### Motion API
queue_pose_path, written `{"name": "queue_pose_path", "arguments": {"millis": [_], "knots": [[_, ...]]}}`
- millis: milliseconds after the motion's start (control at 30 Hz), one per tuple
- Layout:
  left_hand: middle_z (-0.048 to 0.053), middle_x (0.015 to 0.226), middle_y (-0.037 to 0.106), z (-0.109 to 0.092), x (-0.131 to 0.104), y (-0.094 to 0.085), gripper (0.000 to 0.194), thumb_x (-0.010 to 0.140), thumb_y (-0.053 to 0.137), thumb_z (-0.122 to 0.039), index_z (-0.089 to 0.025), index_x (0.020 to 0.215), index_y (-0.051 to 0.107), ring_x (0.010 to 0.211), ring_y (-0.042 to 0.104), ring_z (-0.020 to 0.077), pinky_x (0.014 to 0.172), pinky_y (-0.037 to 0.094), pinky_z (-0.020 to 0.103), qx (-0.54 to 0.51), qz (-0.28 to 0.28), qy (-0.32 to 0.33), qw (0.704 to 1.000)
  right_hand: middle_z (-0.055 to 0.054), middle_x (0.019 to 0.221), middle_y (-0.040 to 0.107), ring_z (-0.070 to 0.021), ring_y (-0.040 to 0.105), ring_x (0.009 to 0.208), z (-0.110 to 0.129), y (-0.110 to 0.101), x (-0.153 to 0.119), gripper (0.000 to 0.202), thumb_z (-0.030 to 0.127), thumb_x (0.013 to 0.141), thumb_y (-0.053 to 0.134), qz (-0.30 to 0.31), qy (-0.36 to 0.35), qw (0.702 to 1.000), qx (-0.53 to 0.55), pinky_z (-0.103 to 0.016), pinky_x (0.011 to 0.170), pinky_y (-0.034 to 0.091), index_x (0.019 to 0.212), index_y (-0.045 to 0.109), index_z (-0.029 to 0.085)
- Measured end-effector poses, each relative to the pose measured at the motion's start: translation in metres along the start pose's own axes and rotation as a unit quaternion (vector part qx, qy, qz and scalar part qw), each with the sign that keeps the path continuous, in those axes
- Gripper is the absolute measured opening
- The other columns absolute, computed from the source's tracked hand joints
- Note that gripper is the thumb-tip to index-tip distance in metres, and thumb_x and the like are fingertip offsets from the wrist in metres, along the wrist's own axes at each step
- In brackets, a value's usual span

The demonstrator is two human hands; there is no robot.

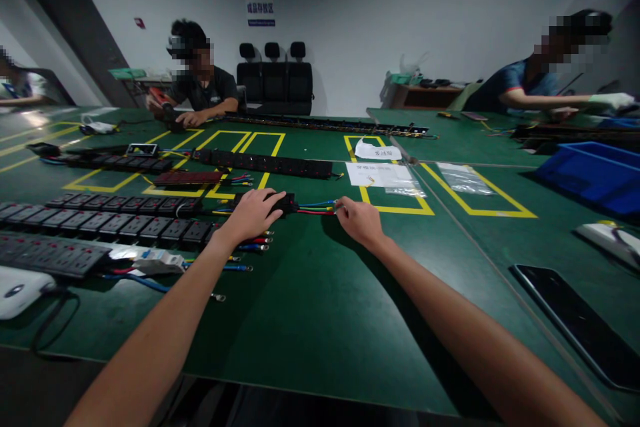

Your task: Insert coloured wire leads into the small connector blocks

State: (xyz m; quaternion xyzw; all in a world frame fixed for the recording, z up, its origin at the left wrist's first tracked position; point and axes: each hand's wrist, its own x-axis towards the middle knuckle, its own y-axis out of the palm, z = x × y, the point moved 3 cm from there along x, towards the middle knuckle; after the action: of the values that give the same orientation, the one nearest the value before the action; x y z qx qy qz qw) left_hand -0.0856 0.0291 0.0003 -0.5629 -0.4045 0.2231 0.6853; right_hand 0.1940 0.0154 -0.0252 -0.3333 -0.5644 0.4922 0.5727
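Note:
My left hand (253, 215) lies with its fingers stretched out over a small black module (287, 204), pressing flat on it rather than wrapped round it. From the module's right end run several coloured wires (313, 205), blue, red and green among them. My right hand (361, 221) is closed in a pinch at the far ends of these wires; its fingers partly hide the tips. Left of my left hand, rows of black socket strips (133, 227) lie side by side. Loose wires with ring terminals (263, 247) stick out below that hand.
A phone (575, 320) lies at the right, with a blue bin (595, 177) behind it. Paper sheets (373, 174) and plastic bags (463, 178) rest near yellow tape outlines. Across the table, one person holds a red power tool (161, 101); another works at the right.

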Motion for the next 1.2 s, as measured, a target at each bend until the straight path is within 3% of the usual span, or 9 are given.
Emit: {"name": "queue_pose_path", "arguments": {"millis": [133,433,600,800,967,1133,1200], "knots": [[0.017,0.138,0.058,-0.0003,-0.0001,-0.0003,0.049,0.105,0.045,-0.04,-0.017,0.147,0.054,0.124,0.055,0.0326,0.107,0.04,0.051,-0.01,0.0,-0.001,1.0,-0.006,0.086,0.077,-0.0204,0.068,0.075,-0.0006,0.0027,0.0003,0.034,0.032,0.099,0.043,0.01,-0.016,1.0,-0.002,-0.028,0.06,0.032,0.099,0.076,0.024],[0.017,0.138,0.058,0.0004,-0.0004,0.0001,0.049,0.105,0.044,-0.041,-0.018,0.147,0.054,0.123,0.055,0.0324,0.107,0.04,0.052,-0.012,-0.001,-0.001,1.0,-0.005,0.082,0.077,-0.0209,0.068,0.073,-0.0011,0.0003,0.0,0.036,0.029,0.097,0.045,-0.022,0.002,1.0,0.013,-0.028,0.059,0.031,0.121,0.071,0.025],[0.017,0.138,0.058,0.0006,-0.0003,0.0005,0.05,0.105,0.045,-0.041,-0.017,0.147,0.053,0.123,0.055,0.0317,0.107,0.041,0.051,-0.012,-0.002,0.001,1.0,-0.007,0.088,0.078,-0.0202,0.068,0.074,-0.0008,0.0016,0.0001,0.034,0.032,0.099,0.044,0.01,-0.012,1.0,0.014,-0.027,0.06,0.032,0.1,0.077,0.024],[0.017,0.137,0.059,0.0015,-0.0004,0.0021,0.05,0.105,0.044,-0.042,-0.018,0.147,0.054,0.122,0.055,0.0323,0.107,0.04,0.052,-0.014,-0.01,0.004,1.0,-0.007,0.083,0.077,-0.0226,0.069,0.073,0.0007,-0.0023,-0.0002,0.04,0.027,0.096,0.046,-0.008,0.013,1.0,0.011,-0.028,0.06,0.032,0.132,0.063,0.021],[0.016,0.137,0.058,0.0019,-0.0006,0.002,0.049,0.104,0.045,-0.041,-0.018,0.147,0.054,0.122,0.055,0.0318,0.107,0.041,0.05,-0.004,-0.007,0.004,1.0,-0.007,0.085,0.077,-0.0233,0.069,0.074,0.0007,-0.002,-0.0002,0.042,0.027,0.096,0.046,-0.002,0.016,1.0,0.005,-0.028,0.06,0.034,0.135,0.061,0.022],[0.016,0.138,0.058,0.0026,-0.0004,0.0021,0.048,0.104,0.047,-0.04,-0.019,0.148,0.053,0.124,0.055,0.0318,0.108,0.041,0.05,0.001,-0.004,0.006,1.0,-0.008,0.089,0.078,-0.0236,0.071,0.078,0.0002,0.0009,0.001,0.035,0.03,0.098,0.046,0.037,0.017,0.999,-0.016,-0.028,0.06,0.035,0.12,0.071,0.024],[0.016,0.138,0.058,0.0026,-0.0004,0.0021,0.049,0.104,0.047,-0.04,-0.018,0.147,0.053,0.124,0.055,0.032,0.108,0.041,0.05,0.001,-0.003,0.006,1.0,-0.008,0.089,0.078,-0.0235,0.071,0.079,0.0006,0.0002,0.0012,0.035,0.03,0.098,0.046,0.037,0.02,0.999,-0.017,-0.028,0.06,0.035,0.123,0.07,0.025]]}}
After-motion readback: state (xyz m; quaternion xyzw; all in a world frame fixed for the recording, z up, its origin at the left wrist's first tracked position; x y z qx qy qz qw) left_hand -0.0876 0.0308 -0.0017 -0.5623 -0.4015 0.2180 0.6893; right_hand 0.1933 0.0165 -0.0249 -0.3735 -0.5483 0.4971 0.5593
